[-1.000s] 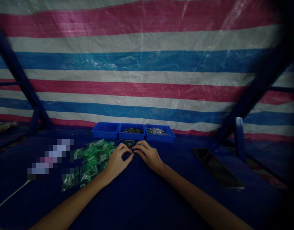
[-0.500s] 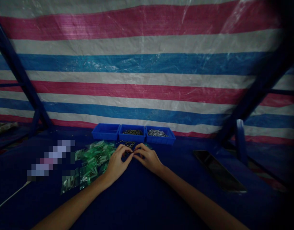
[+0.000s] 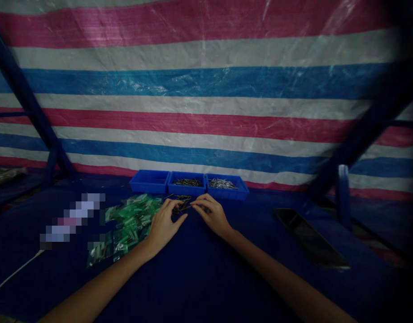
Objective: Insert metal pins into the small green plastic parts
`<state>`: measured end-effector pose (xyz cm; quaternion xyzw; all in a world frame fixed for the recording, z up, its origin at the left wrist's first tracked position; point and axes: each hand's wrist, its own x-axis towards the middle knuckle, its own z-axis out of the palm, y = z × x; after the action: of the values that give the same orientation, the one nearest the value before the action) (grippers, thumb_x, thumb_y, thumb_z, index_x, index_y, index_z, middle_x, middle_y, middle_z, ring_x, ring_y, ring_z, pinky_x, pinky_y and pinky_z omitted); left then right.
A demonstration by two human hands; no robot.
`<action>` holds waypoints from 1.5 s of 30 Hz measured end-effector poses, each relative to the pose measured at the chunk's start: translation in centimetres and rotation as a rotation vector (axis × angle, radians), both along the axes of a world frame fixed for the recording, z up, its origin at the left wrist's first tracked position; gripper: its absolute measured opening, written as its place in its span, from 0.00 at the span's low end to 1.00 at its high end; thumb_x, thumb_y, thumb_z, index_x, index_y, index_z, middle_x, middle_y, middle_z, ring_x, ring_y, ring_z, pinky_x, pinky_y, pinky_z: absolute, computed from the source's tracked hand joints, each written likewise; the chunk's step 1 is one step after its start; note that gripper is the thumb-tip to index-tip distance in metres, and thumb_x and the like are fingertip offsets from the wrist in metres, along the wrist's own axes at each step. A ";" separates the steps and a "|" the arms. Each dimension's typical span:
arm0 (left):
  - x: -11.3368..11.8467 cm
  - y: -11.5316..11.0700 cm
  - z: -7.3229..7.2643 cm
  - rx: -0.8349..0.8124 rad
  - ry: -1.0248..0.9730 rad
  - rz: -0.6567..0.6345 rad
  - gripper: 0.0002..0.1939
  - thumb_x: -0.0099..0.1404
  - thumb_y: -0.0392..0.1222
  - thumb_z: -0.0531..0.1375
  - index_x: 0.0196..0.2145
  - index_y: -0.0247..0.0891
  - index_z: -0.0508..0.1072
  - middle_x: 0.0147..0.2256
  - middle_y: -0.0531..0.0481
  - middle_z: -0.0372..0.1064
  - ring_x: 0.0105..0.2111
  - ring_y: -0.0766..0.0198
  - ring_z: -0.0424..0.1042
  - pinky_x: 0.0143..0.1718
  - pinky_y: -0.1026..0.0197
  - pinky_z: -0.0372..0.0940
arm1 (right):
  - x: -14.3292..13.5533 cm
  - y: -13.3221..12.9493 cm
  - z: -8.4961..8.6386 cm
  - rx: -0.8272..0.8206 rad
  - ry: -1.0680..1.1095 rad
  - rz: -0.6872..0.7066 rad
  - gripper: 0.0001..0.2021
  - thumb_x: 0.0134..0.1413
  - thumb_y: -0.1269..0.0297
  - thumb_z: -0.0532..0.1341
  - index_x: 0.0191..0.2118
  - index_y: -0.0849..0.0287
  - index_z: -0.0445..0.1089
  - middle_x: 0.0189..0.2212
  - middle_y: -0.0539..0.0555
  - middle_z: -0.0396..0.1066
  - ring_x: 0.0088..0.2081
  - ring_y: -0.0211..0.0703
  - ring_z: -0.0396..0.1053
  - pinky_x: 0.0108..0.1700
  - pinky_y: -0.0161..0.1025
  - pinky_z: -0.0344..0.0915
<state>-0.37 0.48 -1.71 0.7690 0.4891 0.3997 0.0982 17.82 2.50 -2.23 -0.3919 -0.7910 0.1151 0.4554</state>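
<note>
Over the dark blue table, my left hand (image 3: 164, 224) is beside a small loose pile of dark screws (image 3: 183, 202), its thumb and fingers apart. Just right of the pile is my right hand (image 3: 213, 216), with thumb and index finger pinched together; what is between them is too small to make out. Left of my left hand lies a heap of small green-and-clear plastic bags (image 3: 135, 215). Behind the hands stand three blue trays: a left one (image 3: 149, 181) with nothing visible in it, a middle one with dark screws (image 3: 187, 183) and a right one with silvery screws (image 3: 221, 184).
A dark phone-like slab (image 3: 310, 237) lies on the table at the right. At the left is a pixelated object (image 3: 73, 220) with a white cable (image 3: 18, 273). Blue metal posts rise on both sides, before a striped plastic sheet (image 3: 206, 80).
My hands have moved apart; before, their fingertips met in front of the pile. The left thumb and fingers have spread. The view has shifted slightly.
</note>
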 end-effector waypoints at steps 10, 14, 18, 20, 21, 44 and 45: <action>-0.1 0.1 -0.1 0.028 0.016 -0.063 0.07 0.58 0.43 0.57 0.30 0.43 0.75 0.34 0.50 0.66 0.35 0.63 0.67 0.38 0.59 0.63 | 0.2 1.0 -0.2 -0.071 0.188 -0.091 0.10 0.52 0.60 0.56 0.34 0.59 0.73 0.27 0.53 0.70 0.22 0.35 0.64 0.23 0.33 0.62; -0.1 0.1 -0.2 0.012 0.028 -0.069 0.10 0.61 0.41 0.53 0.33 0.42 0.75 0.35 0.50 0.67 0.36 0.63 0.68 0.40 0.59 0.63 | 0.1 0.9 -0.2 -0.079 0.154 -0.098 0.11 0.52 0.59 0.56 0.31 0.59 0.73 0.25 0.52 0.70 0.22 0.35 0.64 0.23 0.32 0.61; -0.2 0.2 -0.2 0.008 0.048 -0.036 0.10 0.61 0.41 0.53 0.32 0.42 0.75 0.35 0.50 0.67 0.34 0.63 0.68 0.37 0.59 0.63 | 0.0 0.4 -0.2 -0.061 0.054 -0.056 0.11 0.53 0.59 0.56 0.31 0.58 0.72 0.25 0.52 0.69 0.22 0.34 0.63 0.24 0.32 0.60; -0.2 0.2 -0.2 0.000 0.059 -0.022 0.09 0.59 0.42 0.55 0.30 0.42 0.76 0.35 0.50 0.67 0.33 0.63 0.68 0.35 0.60 0.64 | -0.1 0.1 -0.2 -0.051 0.007 -0.018 0.10 0.53 0.59 0.56 0.31 0.58 0.72 0.25 0.52 0.69 0.22 0.34 0.63 0.24 0.31 0.60; -0.1 0.1 -0.2 -0.004 0.062 -0.014 0.08 0.58 0.42 0.56 0.29 0.43 0.76 0.35 0.50 0.66 0.32 0.64 0.68 0.33 0.61 0.63 | -0.1 0.0 -0.1 -0.046 -0.013 0.000 0.10 0.53 0.60 0.56 0.31 0.58 0.72 0.26 0.52 0.69 0.22 0.33 0.62 0.24 0.31 0.60; 0.3 -0.1 0.1 0.044 -0.096 -0.028 0.06 0.57 0.42 0.58 0.31 0.40 0.74 0.34 0.50 0.63 0.29 0.67 0.65 0.31 0.63 0.63 | -0.1 -0.3 0.3 -0.037 0.034 0.104 0.08 0.52 0.62 0.58 0.31 0.59 0.71 0.29 0.53 0.67 0.23 0.32 0.62 0.25 0.32 0.59; 0.3 -0.1 0.2 0.052 -0.117 -0.029 0.06 0.57 0.42 0.58 0.31 0.39 0.73 0.34 0.50 0.62 0.29 0.67 0.65 0.30 0.63 0.63 | -0.1 -0.3 0.3 -0.038 0.019 0.100 0.08 0.52 0.62 0.58 0.32 0.59 0.71 0.30 0.53 0.67 0.23 0.32 0.62 0.25 0.32 0.60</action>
<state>-0.06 0.37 -1.55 0.7537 0.4609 0.4550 0.1122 17.72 2.15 -1.96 -0.3592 -0.8031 0.1563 0.4490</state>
